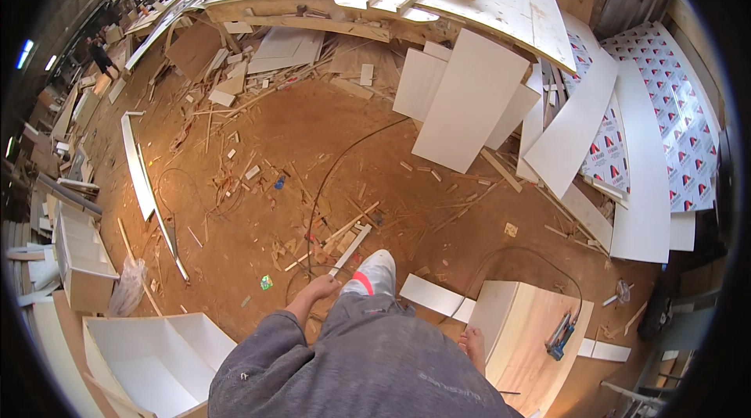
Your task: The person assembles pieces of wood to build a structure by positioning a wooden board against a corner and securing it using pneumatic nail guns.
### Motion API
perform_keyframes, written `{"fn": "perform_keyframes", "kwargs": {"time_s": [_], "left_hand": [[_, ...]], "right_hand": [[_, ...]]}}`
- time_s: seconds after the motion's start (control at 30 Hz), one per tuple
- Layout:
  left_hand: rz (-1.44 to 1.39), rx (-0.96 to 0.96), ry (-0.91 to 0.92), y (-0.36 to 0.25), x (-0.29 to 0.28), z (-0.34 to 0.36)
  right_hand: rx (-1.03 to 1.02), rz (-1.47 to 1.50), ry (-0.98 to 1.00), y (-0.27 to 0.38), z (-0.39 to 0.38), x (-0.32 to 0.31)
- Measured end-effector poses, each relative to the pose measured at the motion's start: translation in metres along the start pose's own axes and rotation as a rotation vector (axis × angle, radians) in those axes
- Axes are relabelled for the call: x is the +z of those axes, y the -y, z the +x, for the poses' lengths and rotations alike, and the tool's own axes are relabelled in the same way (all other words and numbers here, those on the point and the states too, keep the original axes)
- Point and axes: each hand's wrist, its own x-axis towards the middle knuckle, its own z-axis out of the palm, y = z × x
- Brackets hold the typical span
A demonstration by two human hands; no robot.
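My left hand (322, 287) is closed around the near end of a narrow pale strip of board (353, 248), which points away from me over the floor. My shoe (379, 271), light with a bright pink stripe, stands just right of the strip. Beside the left edge of a wooden cabinet box (532, 340) is my right hand (472, 344), its fingers curled in. Whatever it may hold is hidden. A blue nail gun (558, 337) with a dark hose lies on the box's top face.
White panels (469, 97) lean against a large worktable (501, 23) carrying tools. An open white cabinet (149, 355) stands at lower left. Wood scraps (336, 242) and a dark air hose (319, 191) litter the brown floor. Far left, another person (100, 57) stands.
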Motion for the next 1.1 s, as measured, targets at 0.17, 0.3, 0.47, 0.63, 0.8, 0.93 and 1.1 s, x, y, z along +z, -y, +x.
{"fn": "perform_keyframes", "kwargs": {"time_s": [0.17,0.3,0.47,0.63,0.8,0.93,1.1], "left_hand": [[-0.142,0.025,-0.092,0.007,-0.049,0.046],[-0.274,0.044,-0.117,0.001,-0.092,0.080],[-0.196,-0.057,-0.049,0.026,-0.224,0.119],[-0.446,-0.163,-0.517,0.042,-0.394,0.157],[-0.819,-0.136,-0.688,0.034,-0.490,0.184],[-0.853,-0.231,-0.598,0.044,-0.476,0.205],[-0.754,-0.448,-0.388,0.041,-0.428,0.215]], "right_hand": [[-0.033,-0.238,0.104,0.068,0.016,0.027],[0.094,-0.253,-0.011,0.126,0.054,0.039],[0.047,-0.118,-0.044,0.246,0.100,0.126],[-0.237,-0.219,0.183,0.432,0.122,0.288],[-0.394,-0.271,0.389,0.564,0.132,0.416],[-0.282,-0.365,0.510,0.599,0.179,0.462],[-0.235,-0.816,0.552,0.635,0.256,0.502]]}}
